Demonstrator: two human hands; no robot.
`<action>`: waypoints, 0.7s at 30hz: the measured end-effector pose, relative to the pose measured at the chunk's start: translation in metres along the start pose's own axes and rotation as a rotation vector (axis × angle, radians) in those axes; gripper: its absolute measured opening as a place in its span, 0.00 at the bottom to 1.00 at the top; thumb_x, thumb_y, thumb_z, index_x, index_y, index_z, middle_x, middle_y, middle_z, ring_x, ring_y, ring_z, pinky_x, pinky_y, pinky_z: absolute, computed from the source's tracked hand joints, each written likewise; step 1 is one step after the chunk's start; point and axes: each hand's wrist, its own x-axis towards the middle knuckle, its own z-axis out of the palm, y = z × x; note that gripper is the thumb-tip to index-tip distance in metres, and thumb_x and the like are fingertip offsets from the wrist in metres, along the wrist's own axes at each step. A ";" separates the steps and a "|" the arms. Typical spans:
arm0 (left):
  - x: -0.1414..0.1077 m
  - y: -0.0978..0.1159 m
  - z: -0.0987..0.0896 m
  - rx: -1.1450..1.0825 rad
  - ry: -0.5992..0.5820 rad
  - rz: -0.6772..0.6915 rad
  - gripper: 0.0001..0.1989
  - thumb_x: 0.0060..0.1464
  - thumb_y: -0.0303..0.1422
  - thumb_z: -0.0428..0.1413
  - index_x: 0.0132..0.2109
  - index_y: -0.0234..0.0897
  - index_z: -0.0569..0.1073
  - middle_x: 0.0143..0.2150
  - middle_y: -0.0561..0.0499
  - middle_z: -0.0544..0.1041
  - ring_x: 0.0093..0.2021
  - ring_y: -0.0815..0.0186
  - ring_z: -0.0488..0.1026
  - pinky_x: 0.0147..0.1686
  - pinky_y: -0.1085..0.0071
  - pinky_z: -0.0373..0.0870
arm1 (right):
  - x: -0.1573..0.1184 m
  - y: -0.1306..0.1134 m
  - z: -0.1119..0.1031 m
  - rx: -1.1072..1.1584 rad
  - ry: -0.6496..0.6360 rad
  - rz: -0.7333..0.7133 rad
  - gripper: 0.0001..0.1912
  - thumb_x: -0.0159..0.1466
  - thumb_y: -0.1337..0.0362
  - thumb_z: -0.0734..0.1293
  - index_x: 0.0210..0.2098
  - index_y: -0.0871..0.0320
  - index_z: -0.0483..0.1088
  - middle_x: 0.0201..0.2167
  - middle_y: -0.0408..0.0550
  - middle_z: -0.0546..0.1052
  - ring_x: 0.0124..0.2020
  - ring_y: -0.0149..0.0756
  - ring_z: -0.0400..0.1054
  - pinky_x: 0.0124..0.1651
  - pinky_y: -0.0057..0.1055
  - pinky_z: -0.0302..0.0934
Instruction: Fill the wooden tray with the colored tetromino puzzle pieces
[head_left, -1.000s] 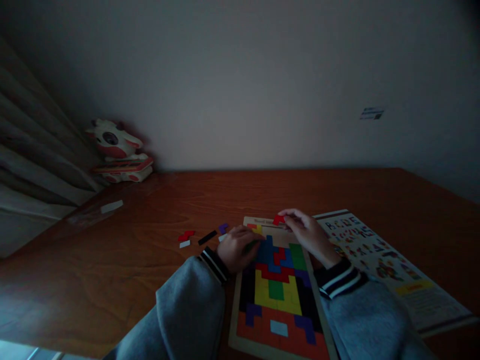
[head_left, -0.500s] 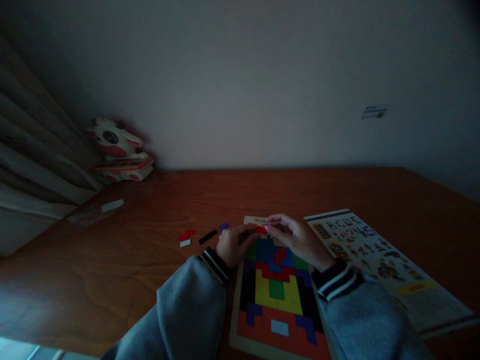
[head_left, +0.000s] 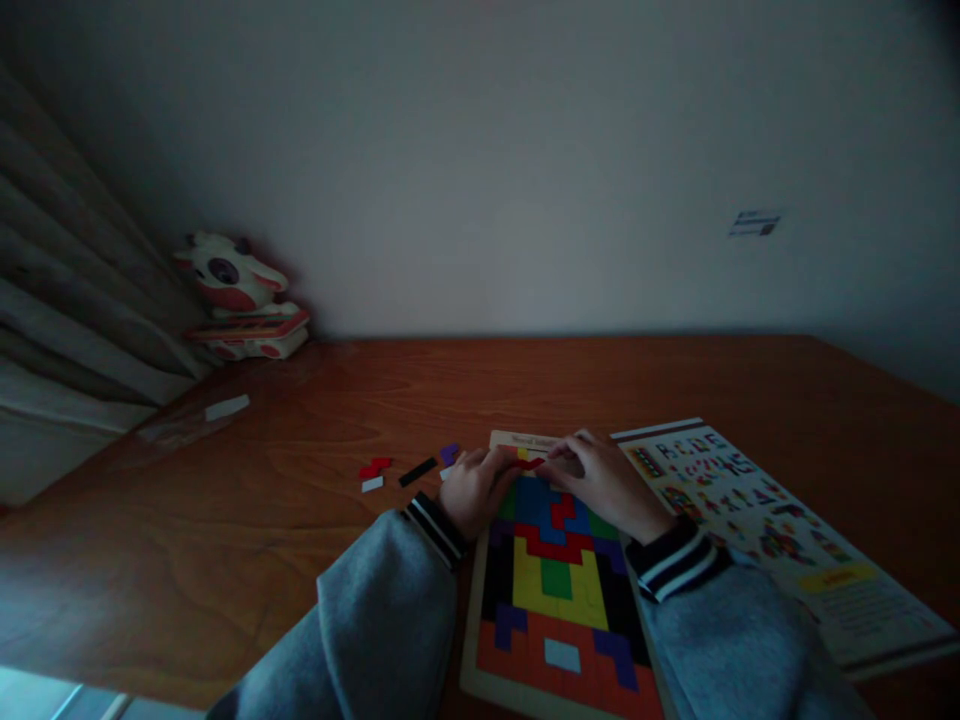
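A wooden puzzle board (head_left: 471, 655), filled over most of its area with coloured block pieces, lies below my hands. Near its top end, a small red piece (head_left: 529, 464) is between the fingertips of both hands. My left hand (head_left: 477, 490) pinches the piece's left end. At the other end, the fingers of my right hand (head_left: 600, 480) are bent together and touch it. The fingertips partly hide the top rows of the board.
Left of the board lie a red piece (head_left: 375, 468), a black bar (head_left: 417, 472), a white piece (head_left: 373, 484) and a purple piece (head_left: 449, 454). A printed sheet (head_left: 780, 530) lies at the right. A cow figure (head_left: 240, 295) stands at the back left, by a curtain (head_left: 67, 300).
The red piece has tilted and looks thinner between my fingertips. My right hand has shifted slightly right, and the whole view has moved a little.
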 end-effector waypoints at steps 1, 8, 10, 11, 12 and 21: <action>0.000 0.000 0.001 0.010 0.003 -0.006 0.08 0.64 0.35 0.51 0.46 0.39 0.73 0.41 0.49 0.79 0.41 0.62 0.77 0.44 0.66 0.73 | 0.000 0.001 0.001 -0.015 0.008 -0.005 0.15 0.61 0.48 0.69 0.36 0.54 0.75 0.36 0.49 0.76 0.42 0.45 0.71 0.44 0.40 0.62; 0.000 -0.001 0.001 -0.026 0.036 -0.002 0.08 0.65 0.36 0.51 0.44 0.39 0.73 0.40 0.48 0.79 0.40 0.63 0.77 0.42 0.67 0.74 | 0.002 0.016 0.001 0.024 0.006 0.044 0.16 0.61 0.47 0.68 0.35 0.53 0.74 0.36 0.49 0.75 0.42 0.45 0.71 0.42 0.39 0.63; 0.000 -0.001 0.002 -0.032 0.032 0.007 0.09 0.65 0.36 0.50 0.45 0.39 0.72 0.40 0.48 0.79 0.40 0.63 0.77 0.42 0.67 0.74 | 0.002 0.018 -0.001 0.063 -0.002 0.059 0.16 0.62 0.47 0.66 0.35 0.53 0.75 0.36 0.49 0.75 0.42 0.44 0.71 0.43 0.39 0.62; 0.000 -0.002 0.002 -0.029 0.034 0.010 0.09 0.65 0.36 0.50 0.45 0.39 0.72 0.40 0.48 0.79 0.40 0.63 0.77 0.42 0.67 0.74 | 0.002 0.019 -0.002 0.082 -0.008 0.060 0.16 0.61 0.47 0.66 0.35 0.53 0.75 0.37 0.49 0.75 0.42 0.44 0.71 0.43 0.39 0.62; 0.000 -0.002 0.002 -0.028 0.038 0.011 0.08 0.65 0.36 0.50 0.45 0.39 0.72 0.40 0.48 0.79 0.41 0.63 0.77 0.43 0.66 0.74 | 0.002 0.020 -0.002 0.097 -0.018 0.058 0.16 0.61 0.47 0.67 0.35 0.53 0.75 0.37 0.49 0.75 0.42 0.44 0.71 0.44 0.39 0.62; 0.003 0.002 -0.002 -0.133 0.034 -0.065 0.06 0.64 0.36 0.52 0.43 0.40 0.71 0.39 0.51 0.80 0.40 0.64 0.78 0.40 0.68 0.75 | 0.002 0.025 -0.001 0.130 -0.062 0.061 0.14 0.59 0.50 0.70 0.35 0.53 0.75 0.37 0.48 0.75 0.41 0.42 0.71 0.45 0.38 0.63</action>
